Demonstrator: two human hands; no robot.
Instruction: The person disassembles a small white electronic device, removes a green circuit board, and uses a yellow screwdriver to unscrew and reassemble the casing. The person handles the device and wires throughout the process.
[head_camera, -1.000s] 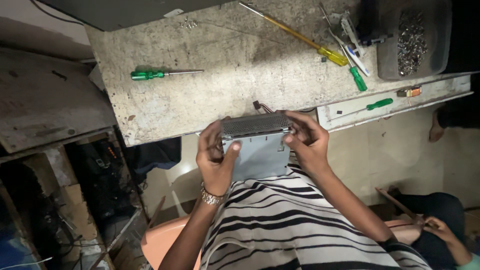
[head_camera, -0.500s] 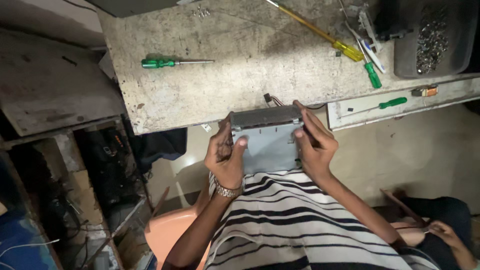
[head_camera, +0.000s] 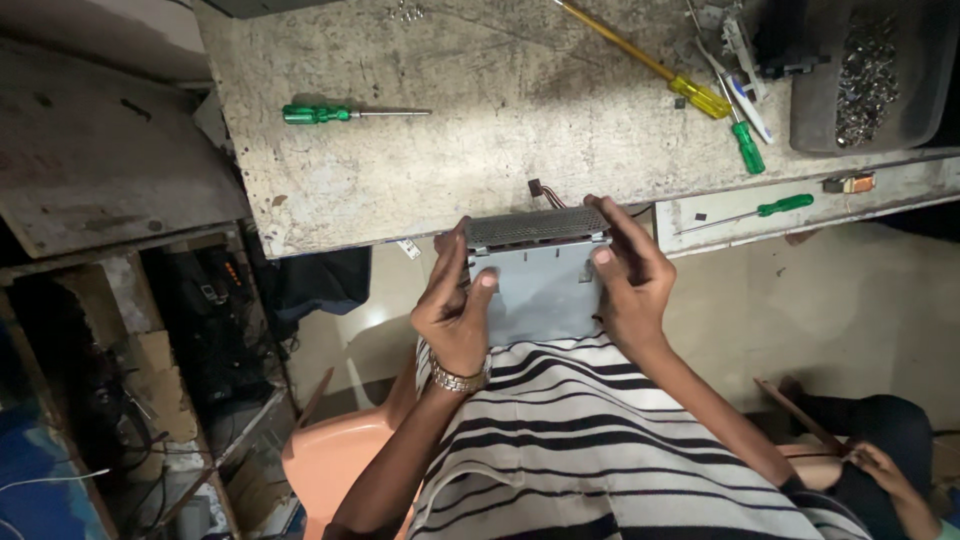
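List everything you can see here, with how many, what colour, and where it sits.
grey metal box with a perforated top edge: one, grey, held over the lap at the bench edge
worn grey workbench: one, grey, upper middle
green-handled screwdriver: one, green, lying on the bench, left
yellow-handled screwdriver: one, yellow, on the bench, upper right
short green-handled screwdrivers: two, green, right, one on the bench, one on the lower ledge
dark tray of small metal parts: one, dark, top right
orange plastic chair: one, orange, under the person
another person's hand: one, lower right
left hand: grip on the box's left side
right hand: grip on the box's right side
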